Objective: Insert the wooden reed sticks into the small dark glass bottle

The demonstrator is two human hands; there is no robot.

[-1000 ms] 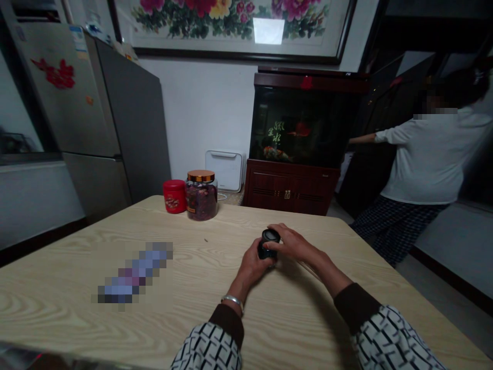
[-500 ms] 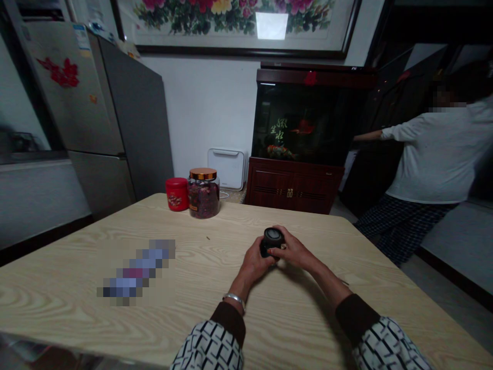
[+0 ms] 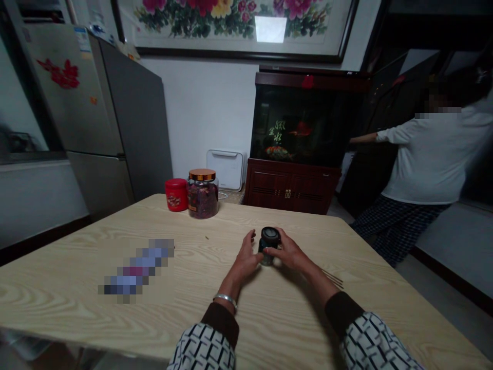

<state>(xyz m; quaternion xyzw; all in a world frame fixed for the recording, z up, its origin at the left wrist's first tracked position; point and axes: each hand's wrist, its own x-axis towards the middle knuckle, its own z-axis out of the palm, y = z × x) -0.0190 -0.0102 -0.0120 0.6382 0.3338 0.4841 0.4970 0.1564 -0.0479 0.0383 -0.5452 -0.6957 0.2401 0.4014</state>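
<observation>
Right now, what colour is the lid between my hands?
The lid looks black, seen in the head view.

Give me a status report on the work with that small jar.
Done: the small dark-capped jar appears to stand on the wooden table. In hand: the right hand rests against the jar, while the left hand is open beside it. Left: the dark cap looks on, and the copper-lidded jar and red canister at the far edge are untouched.
</observation>
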